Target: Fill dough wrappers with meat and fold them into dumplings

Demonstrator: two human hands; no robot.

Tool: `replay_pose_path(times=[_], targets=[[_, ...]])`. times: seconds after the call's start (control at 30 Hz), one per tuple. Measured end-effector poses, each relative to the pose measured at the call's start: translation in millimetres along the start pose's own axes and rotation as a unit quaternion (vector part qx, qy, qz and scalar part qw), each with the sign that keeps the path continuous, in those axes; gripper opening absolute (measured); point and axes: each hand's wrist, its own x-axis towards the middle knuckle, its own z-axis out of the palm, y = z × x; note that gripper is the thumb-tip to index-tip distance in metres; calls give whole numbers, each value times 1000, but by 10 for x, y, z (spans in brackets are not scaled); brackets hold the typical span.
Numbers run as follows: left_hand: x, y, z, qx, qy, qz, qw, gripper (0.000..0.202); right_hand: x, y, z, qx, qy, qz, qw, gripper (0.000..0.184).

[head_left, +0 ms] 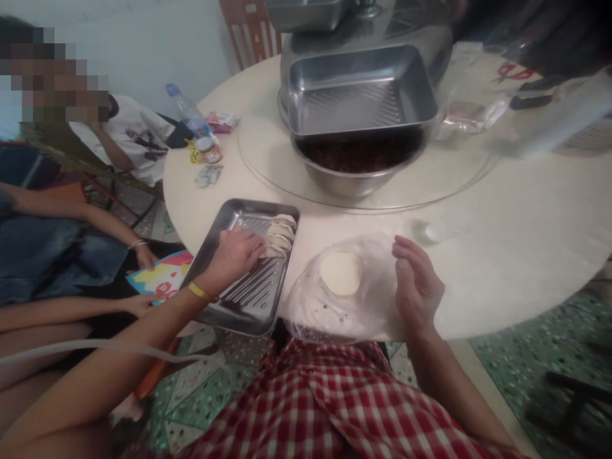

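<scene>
My left hand point(236, 255) reaches into a steel tray point(224, 306) that overhangs the table's near edge. Its fingers are closed on a folded dumpling point(273, 250) at the end of a short row of dumplings point(282, 231) in the tray's far corner. My right hand point(417, 284) rests on edge on the table with loosely curled, parted fingers, holding nothing. It sits just right of a clear plastic bag point(329, 306) with a stack of round dough wrappers point(341, 272) on it.
A large steel bowl of dark filling point(358, 159) with a steel tray point(358, 89) resting on it stands on a glass turntable point(268, 159). A water bottle point(189, 111), a small jar point(208, 150) and packets lie far left. People sit at left.
</scene>
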Motion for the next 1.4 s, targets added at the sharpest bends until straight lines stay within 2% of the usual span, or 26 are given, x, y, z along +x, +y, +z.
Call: replay_pose_path(times=[0.1,0.27,0.43,0.67,1.0,1.23,1.4], targets=[[-11,-10,-33,3,-3,8,1000,31,1,-4,-4,-1,-2,1,1000,24],[-19,-63,-31,-59,-43,-51,996,28,3,-9,3,4,-3,2,1000,25],[35,-69,9,-90,-70,-59,992,22,-1,6,9,0,-6,3,1000,25],[24,-33,-20,-98,-78,-82,989,27,-7,10,2,5,-10,3,1000,25],[66,-74,-41,-117,-137,-114,977,23,-13,32,8,5,-7,0,1000,25],[28,-50,5,-102,-114,-120,981,24,-18,46,7,-1,-9,3,1000,24],[14,-99,-73,-90,-77,-112,987,25,-14,41,11,-5,-6,4,1000,22]])
